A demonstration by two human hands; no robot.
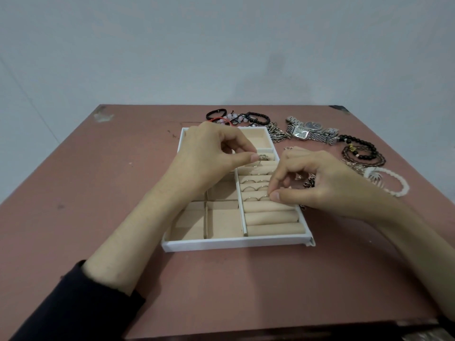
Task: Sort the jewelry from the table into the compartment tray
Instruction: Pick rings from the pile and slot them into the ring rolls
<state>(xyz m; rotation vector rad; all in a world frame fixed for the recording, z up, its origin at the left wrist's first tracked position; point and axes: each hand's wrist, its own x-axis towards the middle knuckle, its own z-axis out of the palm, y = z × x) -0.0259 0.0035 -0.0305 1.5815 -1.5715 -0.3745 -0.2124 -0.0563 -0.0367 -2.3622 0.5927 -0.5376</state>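
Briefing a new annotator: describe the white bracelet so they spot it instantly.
On the pink table, look at the jewelry heap right of the white tray. At its nearest, rightmost end, past the right hand, lies the white bead bracelet. It is the only white loop; neighbouring bead strands are black.

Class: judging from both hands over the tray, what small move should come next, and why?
Probably the left hand lowers its pinched ring into the groove between the ring rolls just beneath; other rings already stand in nearer grooves.
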